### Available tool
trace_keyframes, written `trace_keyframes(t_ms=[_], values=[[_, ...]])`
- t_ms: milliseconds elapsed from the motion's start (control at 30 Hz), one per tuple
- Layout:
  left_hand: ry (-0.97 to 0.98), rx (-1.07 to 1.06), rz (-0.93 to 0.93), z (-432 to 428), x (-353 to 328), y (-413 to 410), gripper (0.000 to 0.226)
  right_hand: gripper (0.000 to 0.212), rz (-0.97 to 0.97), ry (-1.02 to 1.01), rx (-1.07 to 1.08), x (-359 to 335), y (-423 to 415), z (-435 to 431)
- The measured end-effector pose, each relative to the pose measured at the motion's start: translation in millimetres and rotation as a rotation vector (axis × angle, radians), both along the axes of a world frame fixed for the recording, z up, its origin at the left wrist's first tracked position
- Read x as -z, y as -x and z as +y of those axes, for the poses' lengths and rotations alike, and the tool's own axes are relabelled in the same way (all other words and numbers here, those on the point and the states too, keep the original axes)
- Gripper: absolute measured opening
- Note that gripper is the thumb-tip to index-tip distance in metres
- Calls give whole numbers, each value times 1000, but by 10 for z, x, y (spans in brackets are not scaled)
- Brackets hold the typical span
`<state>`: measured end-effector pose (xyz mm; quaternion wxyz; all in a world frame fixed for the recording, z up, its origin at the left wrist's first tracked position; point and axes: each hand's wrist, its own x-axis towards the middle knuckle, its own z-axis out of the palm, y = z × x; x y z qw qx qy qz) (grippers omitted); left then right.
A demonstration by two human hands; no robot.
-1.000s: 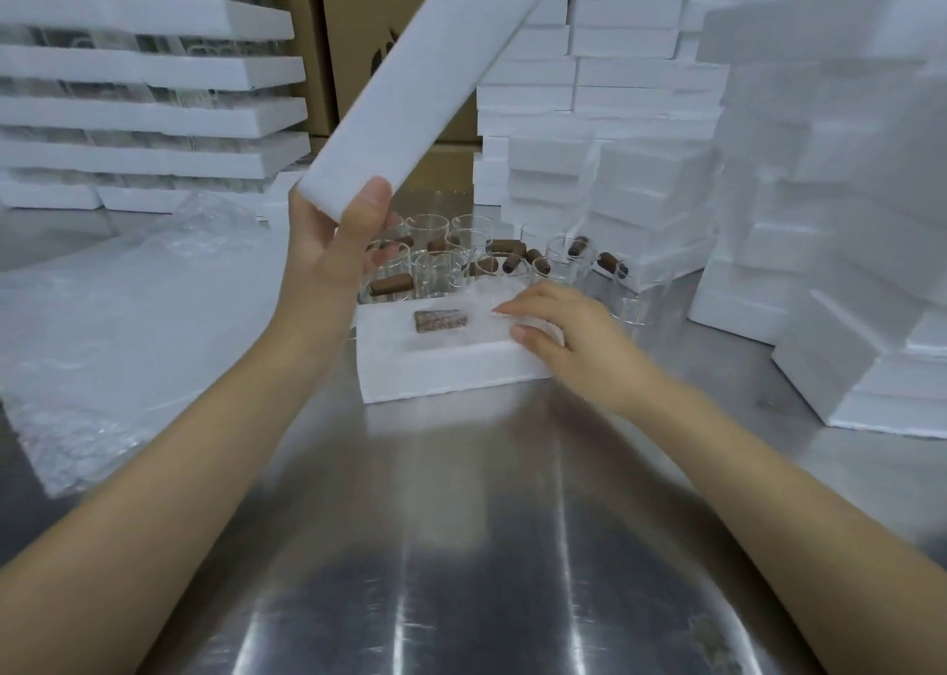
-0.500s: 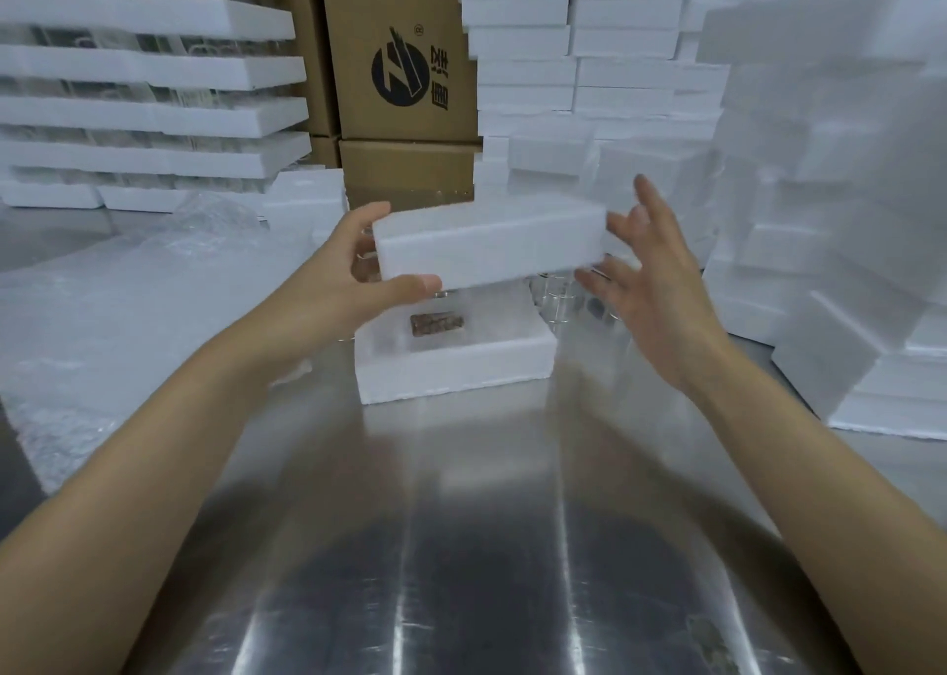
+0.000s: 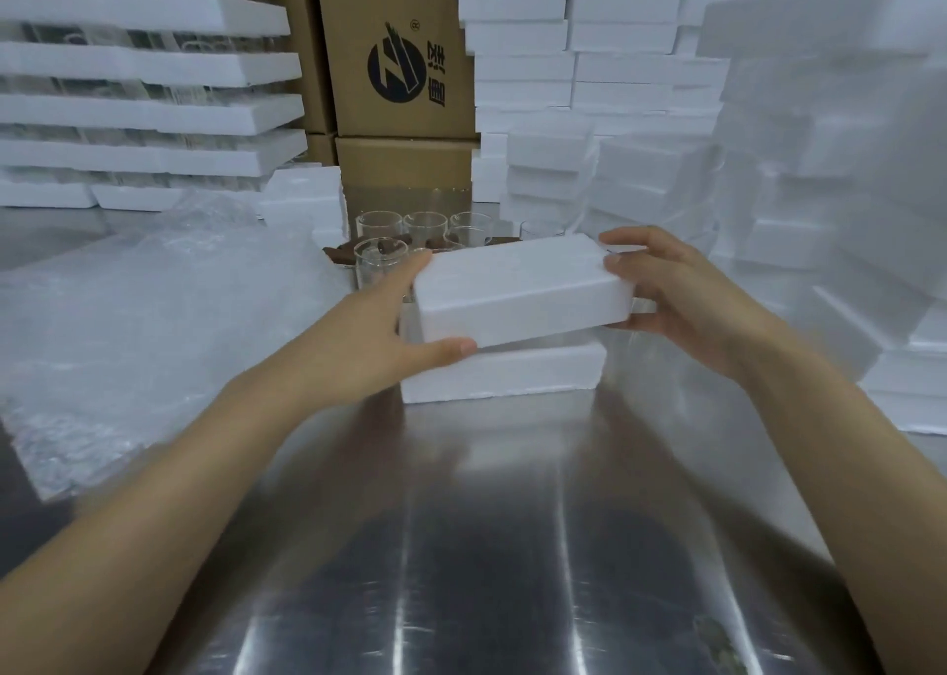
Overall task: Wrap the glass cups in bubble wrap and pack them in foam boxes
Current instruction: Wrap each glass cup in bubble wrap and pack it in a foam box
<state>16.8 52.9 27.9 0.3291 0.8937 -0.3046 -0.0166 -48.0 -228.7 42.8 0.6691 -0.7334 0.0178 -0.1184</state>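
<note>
While both hands were raised over the desk [image 3: 487,546], the head view showed them holding one white foam block [image 3: 522,285] between them. The left hand [image 3: 379,336] gripped the block's left end, its thumb laid along the near lower edge and its fingers curled round the far side. The right hand [image 3: 676,305] gripped the right end, with fingers curled over the top corner and another reaching beneath. The block was slightly tilted, its left end nearer the camera.

Directly under the block and between the two wrists, a foam box [image 3: 502,372] lay flat on the desk. Whether the block touched it could not be told, and its inside was hidden by the block.

Just beyond the left hand's fingers stood a cluster of empty glass cups [image 3: 382,259], upright on the desk, with some brown pieces [image 3: 343,254] beside them, too blurred to identify. Outward from the left forearm a sheet of bubble wrap [image 3: 143,326] was spread across the desk.

Farther beyond the left hand rose stacked foam trays [image 3: 143,59]. Beyond the cups stood cardboard cartons [image 3: 394,59] bearing a dark round logo. Stacks of foam boxes [image 3: 845,162] were piled behind and outward from the right hand.
</note>
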Motion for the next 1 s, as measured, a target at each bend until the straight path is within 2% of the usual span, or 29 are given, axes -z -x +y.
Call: trace_keyframes(t_ms=[133, 333, 500, 600, 700, 833, 1000], values=[[105, 50, 53, -104, 85, 28, 104, 23, 88, -17, -40, -15, 15, -105], [273, 72, 253, -31, 55, -56, 111, 48, 161, -114, -165, -22, 55, -79], [412, 115, 347, 49, 69, -147, 99, 58, 172, -57, -194, -27, 66, -58], [354, 114, 288, 28, 72, -141, 98, 48, 199, -41, -194, -8, 64, -87], [324, 109, 280, 7, 77, -137, 98, 54, 245, -20, -254, 7, 69, -120], [251, 103, 286, 14, 88, -167, 112, 58, 299, 34, -261, 18, 40, -133], [215, 143, 329, 28, 96, -198, 111, 58, 364, -93, -306, 51, 8, -178]])
